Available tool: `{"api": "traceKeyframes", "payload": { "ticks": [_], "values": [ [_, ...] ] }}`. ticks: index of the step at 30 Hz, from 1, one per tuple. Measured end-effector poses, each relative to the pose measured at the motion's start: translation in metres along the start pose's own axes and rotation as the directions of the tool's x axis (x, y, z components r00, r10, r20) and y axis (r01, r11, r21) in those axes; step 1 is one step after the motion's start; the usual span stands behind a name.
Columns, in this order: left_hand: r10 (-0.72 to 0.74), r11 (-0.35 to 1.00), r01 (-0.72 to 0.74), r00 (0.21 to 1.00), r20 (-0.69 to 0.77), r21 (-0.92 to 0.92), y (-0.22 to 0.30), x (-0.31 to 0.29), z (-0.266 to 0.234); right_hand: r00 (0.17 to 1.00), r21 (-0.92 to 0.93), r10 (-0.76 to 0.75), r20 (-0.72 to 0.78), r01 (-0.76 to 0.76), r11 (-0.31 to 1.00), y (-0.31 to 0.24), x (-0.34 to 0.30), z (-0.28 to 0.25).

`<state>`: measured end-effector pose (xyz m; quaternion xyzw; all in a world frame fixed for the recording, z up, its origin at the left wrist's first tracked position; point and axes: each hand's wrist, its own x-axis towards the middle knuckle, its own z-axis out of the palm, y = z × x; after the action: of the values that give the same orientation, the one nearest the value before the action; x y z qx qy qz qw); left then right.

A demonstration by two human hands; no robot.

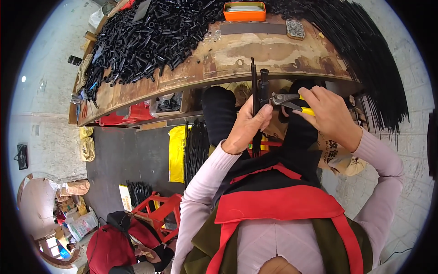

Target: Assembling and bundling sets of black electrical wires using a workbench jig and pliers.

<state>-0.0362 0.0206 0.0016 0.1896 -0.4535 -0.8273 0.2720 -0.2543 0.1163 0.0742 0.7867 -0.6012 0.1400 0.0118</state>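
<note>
Pliers with yellow handles [308, 111] are sitting in the right hand [335, 114], whose fingers are bending around the grips without making a full fist. I am seeing the metal head pointing left, close against a thick black tubular fitting [263, 84], but I am not managing to tell whether the jaws are biting on it. The left hand [250, 122] is holding that fitting upright in a closed grasp of thumb and fingers, and thin black rods [254, 80] are standing alongside it, on its left, in the same grip. Both hands are working above the lap, just on the near side of a worn wooden bench [269, 45]. On the bench I am viewing a heap of short black tubular parts [150, 41] spreading over the far left, an orange tin [244, 16] standing at the far middle, and a gray strip [255, 29] lying nearer, with a small box of metal bits [295, 29] at its right end. Long black rods [369, 59] are hanging over the right end, while a yellow sack [176, 155] is lying on the floor at left.
</note>
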Motion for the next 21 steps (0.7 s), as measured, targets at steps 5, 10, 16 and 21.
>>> {"api": "traceKeyframes", "payload": {
  "ticks": [5,10,16,21],
  "values": [
    [-0.021,0.997,0.027,0.996,-0.087,0.066,0.002,0.002,0.006,0.999,-0.033,-0.015,-0.051,0.014,0.999,-0.003,0.005,0.002],
    [-0.003,0.995,0.016,0.992,-0.126,0.099,0.002,0.000,0.003,0.997,-0.058,0.027,-0.074,-0.031,0.998,-0.011,0.004,0.007],
    [-0.017,0.993,0.025,0.997,-0.072,0.118,0.003,-0.002,0.002,0.990,0.126,-0.053,0.131,0.037,0.991,-0.005,-0.003,-0.009],
    [0.021,0.999,-0.023,0.998,0.064,0.035,0.000,-0.010,-0.002,0.535,0.535,-0.109,0.838,-0.844,-0.036,-0.029,-0.001,-0.020]
  ]
}}
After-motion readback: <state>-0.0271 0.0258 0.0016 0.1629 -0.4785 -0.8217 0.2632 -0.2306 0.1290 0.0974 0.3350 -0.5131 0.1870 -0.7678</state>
